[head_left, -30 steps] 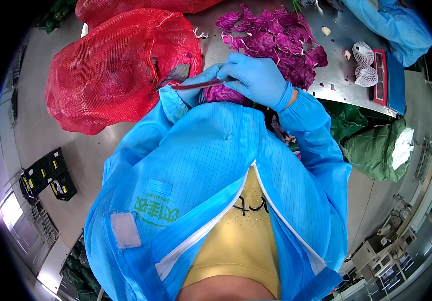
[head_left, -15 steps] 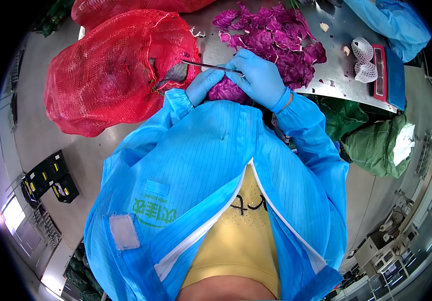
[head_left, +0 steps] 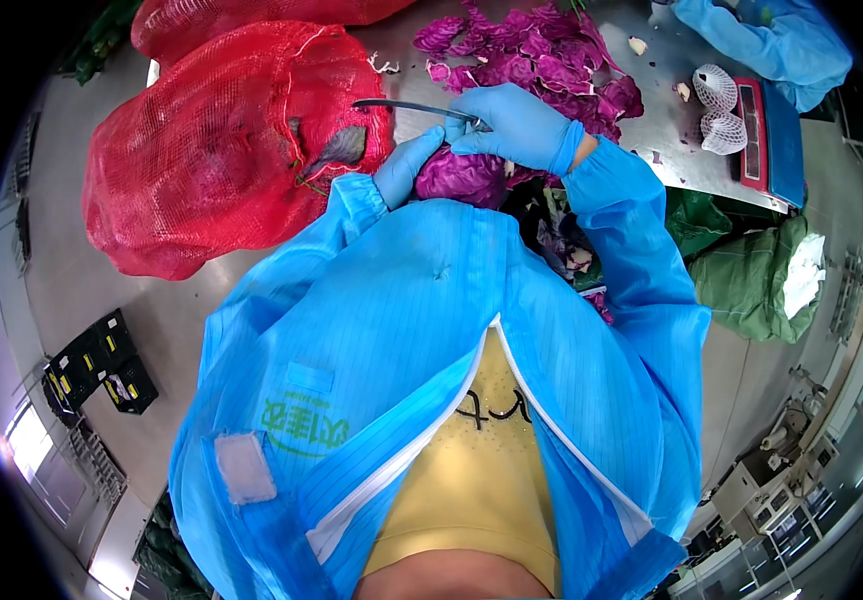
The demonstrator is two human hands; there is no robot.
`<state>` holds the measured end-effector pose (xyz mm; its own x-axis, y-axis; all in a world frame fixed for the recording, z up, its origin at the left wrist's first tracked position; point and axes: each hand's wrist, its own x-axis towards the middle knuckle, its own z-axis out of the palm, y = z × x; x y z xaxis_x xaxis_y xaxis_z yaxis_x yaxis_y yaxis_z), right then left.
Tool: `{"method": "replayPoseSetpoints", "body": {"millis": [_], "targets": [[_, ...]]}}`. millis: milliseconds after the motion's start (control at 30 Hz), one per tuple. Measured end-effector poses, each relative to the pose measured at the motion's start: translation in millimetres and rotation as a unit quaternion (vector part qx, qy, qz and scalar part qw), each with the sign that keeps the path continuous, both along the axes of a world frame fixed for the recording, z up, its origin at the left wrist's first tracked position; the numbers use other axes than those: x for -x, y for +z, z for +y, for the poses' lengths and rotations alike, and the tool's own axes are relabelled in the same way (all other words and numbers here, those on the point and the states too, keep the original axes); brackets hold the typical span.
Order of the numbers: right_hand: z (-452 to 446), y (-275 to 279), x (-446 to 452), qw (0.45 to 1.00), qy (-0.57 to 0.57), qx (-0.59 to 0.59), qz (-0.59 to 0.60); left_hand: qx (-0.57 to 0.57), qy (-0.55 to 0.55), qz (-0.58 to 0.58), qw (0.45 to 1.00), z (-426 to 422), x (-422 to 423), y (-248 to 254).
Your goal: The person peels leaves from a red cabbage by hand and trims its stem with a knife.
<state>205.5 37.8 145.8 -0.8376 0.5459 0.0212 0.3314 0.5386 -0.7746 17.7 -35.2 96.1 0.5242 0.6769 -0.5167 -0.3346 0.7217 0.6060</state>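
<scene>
A round red cabbage (head_left: 461, 178) sits at the table's near edge, close against my blue smock. My gloved left hand (head_left: 408, 170) is closed around its left side. In my gloved right hand (head_left: 519, 126) is a knife (head_left: 406, 106), its dark blade pointing left over the cabbage's far side. The right hand is above the cabbage's upper right; whether the blade touches the cabbage is hard to see. Behind both hands lies a heap of loose purple cabbage leaves (head_left: 541, 60).
A red mesh sack (head_left: 201, 150) of cabbages lies on the left. To the right are white foam nets (head_left: 716, 88), a red-and-blue box (head_left: 771, 145) and another person's blue sleeve (head_left: 771, 40). A green sack (head_left: 756, 285) and a bin with leaf scraps (head_left: 571, 250) stand below the table edge.
My right hand has lifted slightly up and right with the knife, away from my left hand. More of the cabbage shows, and the bin of scraps has come into sight.
</scene>
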Motion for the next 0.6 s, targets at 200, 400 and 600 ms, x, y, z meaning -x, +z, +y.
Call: {"method": "replayPoseSetpoints", "body": {"millis": [200, 400, 600], "targets": [[-20, -4, 3, 0.988, -0.065, -0.136, 0.021, -0.034, 0.001, 0.017, 0.999, 1, 0, 5], [-33, -6, -2, 0.982, -0.167, -0.045, 0.077, -0.015, -0.015, 0.007, 1.000, 4, 3, -5], [-41, -16, -9, 0.950, -0.267, 0.072, 0.145, -0.026, -0.020, 0.014, 0.999, 4, 3, -3]]}}
